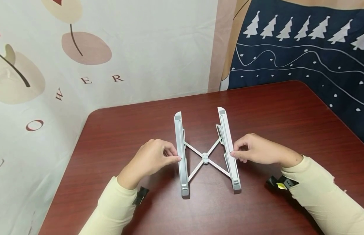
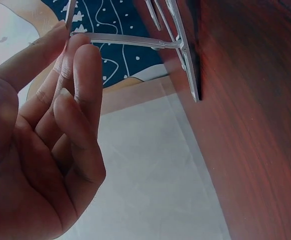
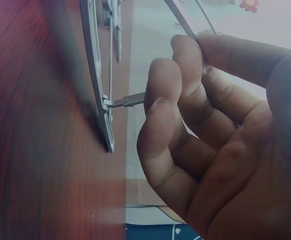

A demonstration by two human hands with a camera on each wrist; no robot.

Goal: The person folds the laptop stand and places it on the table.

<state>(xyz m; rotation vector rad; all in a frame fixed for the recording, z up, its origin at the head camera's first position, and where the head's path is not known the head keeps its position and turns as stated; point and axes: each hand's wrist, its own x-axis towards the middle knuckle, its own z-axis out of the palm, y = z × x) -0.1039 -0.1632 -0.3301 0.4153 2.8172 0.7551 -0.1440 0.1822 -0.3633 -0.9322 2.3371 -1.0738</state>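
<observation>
A silver folding laptop stand (image 1: 205, 158) is spread on the table, its two long side rails joined by crossed bars that meet at a round hub. My left hand (image 1: 152, 158) pinches the left rail near its middle between thumb and fingers. On the other side my right hand (image 1: 255, 149) pinches the right rail at about the same height. In the left wrist view, the left hand (image 2: 55, 130) has its thumb and index fingertips on a thin edge of the stand (image 2: 130, 41). The right hand (image 3: 200, 115) shows a similar pinch in the right wrist view.
The dark red wooden table (image 1: 134, 127) has rounded far corners. A pale printed cloth (image 1: 158, 49) hangs behind it, and a navy cloth with white trees (image 1: 287, 58) hangs at the right. Black wrist straps (image 1: 283, 182) sit by the sleeves.
</observation>
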